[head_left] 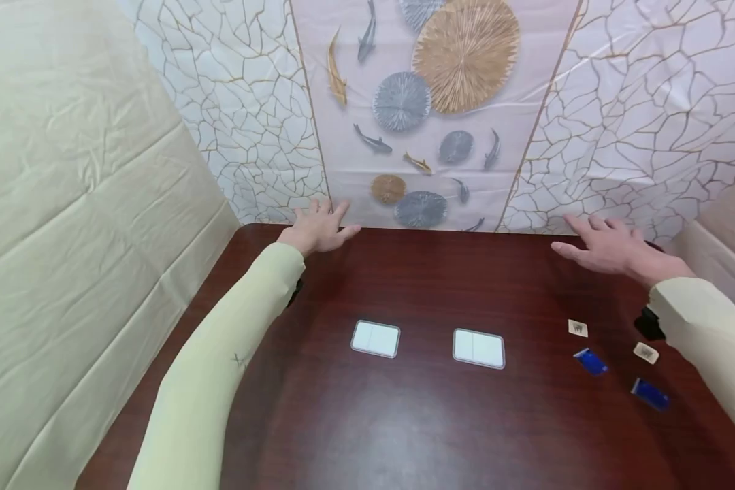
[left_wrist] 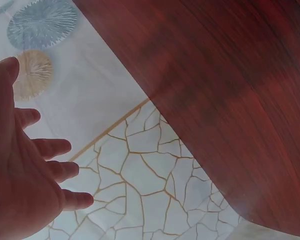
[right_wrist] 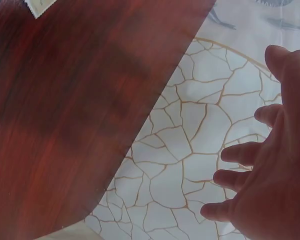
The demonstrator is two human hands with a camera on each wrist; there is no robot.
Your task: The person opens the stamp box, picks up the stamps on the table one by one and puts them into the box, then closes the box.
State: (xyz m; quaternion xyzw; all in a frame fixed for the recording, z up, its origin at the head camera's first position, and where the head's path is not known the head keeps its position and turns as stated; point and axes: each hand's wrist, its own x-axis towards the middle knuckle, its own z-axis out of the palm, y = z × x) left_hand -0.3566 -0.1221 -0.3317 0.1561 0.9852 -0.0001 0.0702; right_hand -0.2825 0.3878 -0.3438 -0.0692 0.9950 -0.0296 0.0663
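My left hand (head_left: 318,228) is held out over the far left part of the dark red table (head_left: 416,286), fingers spread and nothing in them. Toward the far right corner, my right hand (head_left: 609,248) is likewise stretched out and holds nothing. In the wrist views both palms show bare, with the left fingers (left_wrist: 52,148) and the right fingers (right_wrist: 242,153) apart. Two white rectangular pieces with grey rims, a left one (head_left: 376,339) and a right one (head_left: 479,348), lie mid-table. Nearest the right arm are two small cream squares (head_left: 578,328) and two blue packets (head_left: 591,362).
Behind the far table edge hangs a patterned sheet (head_left: 404,163) with fish and round shapes. A cream cloth wall (head_left: 98,238) runs along the left side, and pale cloth (head_left: 725,224) stands at the right. The second blue packet (head_left: 650,395) lies nearer the right edge.
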